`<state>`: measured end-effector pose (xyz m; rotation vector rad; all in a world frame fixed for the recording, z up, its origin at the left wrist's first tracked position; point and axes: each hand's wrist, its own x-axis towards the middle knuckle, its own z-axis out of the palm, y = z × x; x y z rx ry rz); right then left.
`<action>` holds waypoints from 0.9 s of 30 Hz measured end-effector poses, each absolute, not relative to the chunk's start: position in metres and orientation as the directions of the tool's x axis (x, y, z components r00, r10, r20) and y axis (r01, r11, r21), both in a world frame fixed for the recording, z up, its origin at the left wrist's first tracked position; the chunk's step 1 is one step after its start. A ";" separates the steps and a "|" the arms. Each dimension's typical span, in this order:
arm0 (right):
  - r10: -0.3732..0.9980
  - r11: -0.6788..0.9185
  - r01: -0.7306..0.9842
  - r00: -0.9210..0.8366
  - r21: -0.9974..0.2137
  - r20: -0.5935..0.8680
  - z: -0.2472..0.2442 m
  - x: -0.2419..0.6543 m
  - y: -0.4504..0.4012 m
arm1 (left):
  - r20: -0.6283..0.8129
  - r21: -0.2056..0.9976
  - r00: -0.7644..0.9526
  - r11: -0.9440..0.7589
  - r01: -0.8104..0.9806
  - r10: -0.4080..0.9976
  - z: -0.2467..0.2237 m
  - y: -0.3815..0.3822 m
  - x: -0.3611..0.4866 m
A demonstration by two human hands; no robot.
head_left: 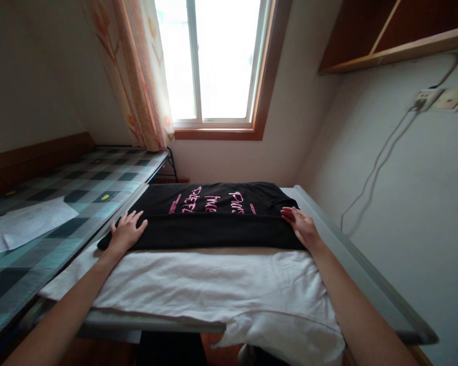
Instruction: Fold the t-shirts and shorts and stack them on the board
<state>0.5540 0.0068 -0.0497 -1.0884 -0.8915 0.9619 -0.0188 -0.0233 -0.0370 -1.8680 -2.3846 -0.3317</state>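
A black T-shirt (pixel 213 231) with pink lettering lies sideways across the table, its near side folded over in a long strip. My left hand (pixel 127 230) rests flat with fingers spread on the left end of that strip, near the hem. On the right end, by the collar, my right hand (pixel 299 223) touches the cloth with its fingers stretched out. Beneath and in front of the black shirt is a white T-shirt (pixel 198 279), spread out and lightly wrinkled. One part of it hangs over the table's front edge.
The grey table (pixel 366 284) has a raised right edge beside the wall. At left stands a bed with a checked mattress (pixel 110 170), papers (pixel 30 223) lying on it. A curtain (pixel 141 76) hangs by the window. A cord (pixel 370 173) runs down from the wall socket (pixel 425 99).
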 end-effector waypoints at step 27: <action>0.940 0.148 -0.045 0.316 -0.988 0.127 -0.041 0.553 0.004 | 0.275 0.260 -0.223 0.150 0.954 0.935 -0.032 -0.014 -0.041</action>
